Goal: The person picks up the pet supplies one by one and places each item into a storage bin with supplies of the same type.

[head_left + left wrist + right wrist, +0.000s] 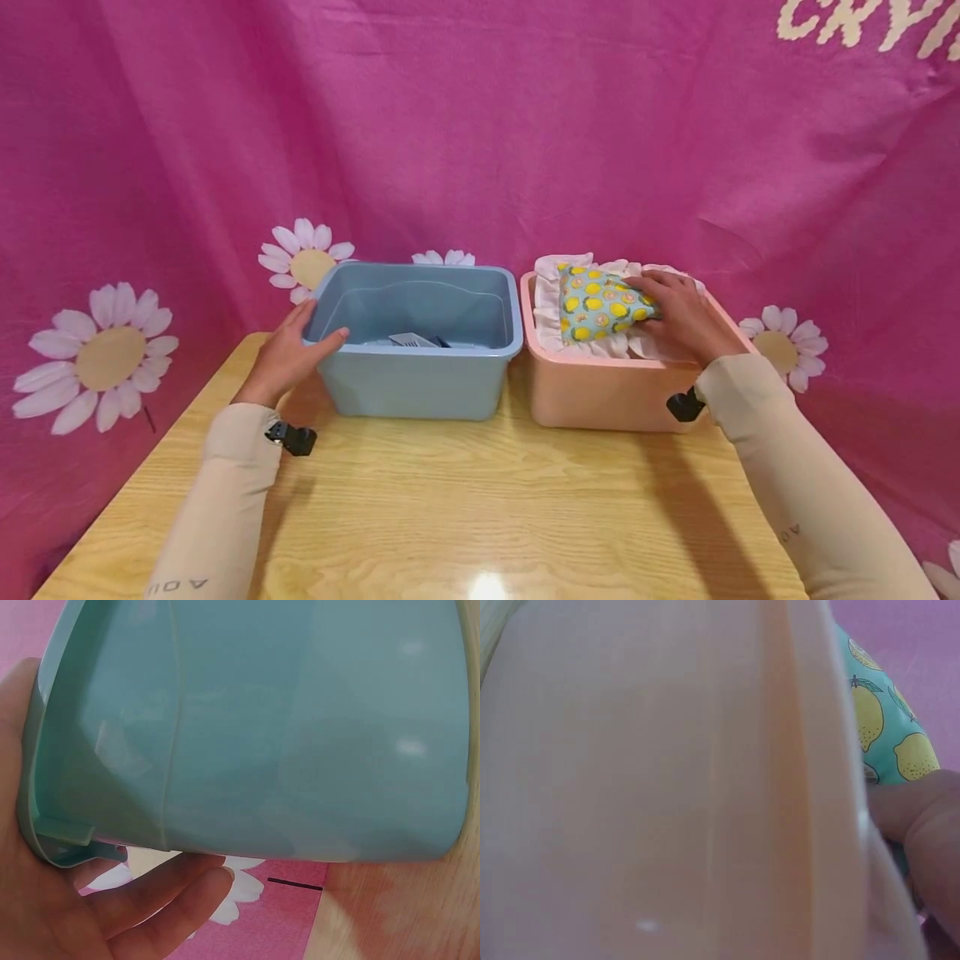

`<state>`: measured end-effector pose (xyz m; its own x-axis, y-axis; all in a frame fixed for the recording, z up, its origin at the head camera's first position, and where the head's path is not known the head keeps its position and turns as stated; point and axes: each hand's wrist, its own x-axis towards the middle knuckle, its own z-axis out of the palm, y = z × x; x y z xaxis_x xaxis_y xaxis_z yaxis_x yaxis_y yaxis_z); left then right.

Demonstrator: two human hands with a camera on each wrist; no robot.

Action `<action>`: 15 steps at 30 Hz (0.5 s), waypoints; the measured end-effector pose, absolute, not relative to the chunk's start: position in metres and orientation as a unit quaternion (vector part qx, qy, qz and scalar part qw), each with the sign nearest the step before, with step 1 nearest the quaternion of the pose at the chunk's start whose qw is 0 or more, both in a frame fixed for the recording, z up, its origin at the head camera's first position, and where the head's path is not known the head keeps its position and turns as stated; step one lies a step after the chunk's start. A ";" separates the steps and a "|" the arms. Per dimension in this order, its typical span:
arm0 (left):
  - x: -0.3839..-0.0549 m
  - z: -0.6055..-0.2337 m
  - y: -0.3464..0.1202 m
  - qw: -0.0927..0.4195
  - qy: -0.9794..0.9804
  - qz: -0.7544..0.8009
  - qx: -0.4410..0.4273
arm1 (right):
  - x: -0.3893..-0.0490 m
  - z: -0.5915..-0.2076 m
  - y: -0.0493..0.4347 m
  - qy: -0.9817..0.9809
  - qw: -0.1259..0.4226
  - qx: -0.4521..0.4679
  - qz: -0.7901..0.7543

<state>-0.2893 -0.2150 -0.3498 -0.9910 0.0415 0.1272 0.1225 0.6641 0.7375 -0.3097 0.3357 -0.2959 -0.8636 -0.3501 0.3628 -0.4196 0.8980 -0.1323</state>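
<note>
My left hand holds the left front corner of a blue plastic bin, thumb over the rim and fingers along the outside. In the left wrist view those fingers lie beside the bin's lip. At the right, my right hand grips a light-blue, lemon-print fabric piece at its right end. It rests on white ruffled cloth inside a peach plastic bin. The right wrist view shows the thumb against the lemon print; the other fingertips are mostly hidden.
Low in the blue bin lies a white slotted object beside something dark, both mostly hidden by the front wall. The two bins stand side by side on a wooden table. A magenta curtain with daisies hangs close behind.
</note>
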 end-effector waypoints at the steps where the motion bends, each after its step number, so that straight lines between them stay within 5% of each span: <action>1: -0.289 -0.350 -0.215 0.048 -0.911 -0.408 -0.044 | -0.311 -0.297 0.336 -0.961 0.161 0.200 0.103; 9: -0.289 -0.351 -0.216 0.041 -0.915 -0.400 -0.039 | -0.313 -0.309 0.337 -0.966 0.119 0.194 0.126; 15: -0.290 -0.349 -0.217 0.047 -0.917 -0.394 -0.041 | -0.317 -0.311 0.335 -0.953 0.148 0.233 0.121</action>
<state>-0.2901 -0.2173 -0.3492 -0.9922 0.0386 0.1186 0.1126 0.6864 0.7185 -0.3172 0.3354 -0.3115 -0.8474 -0.4082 0.3394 -0.4802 0.8620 -0.1622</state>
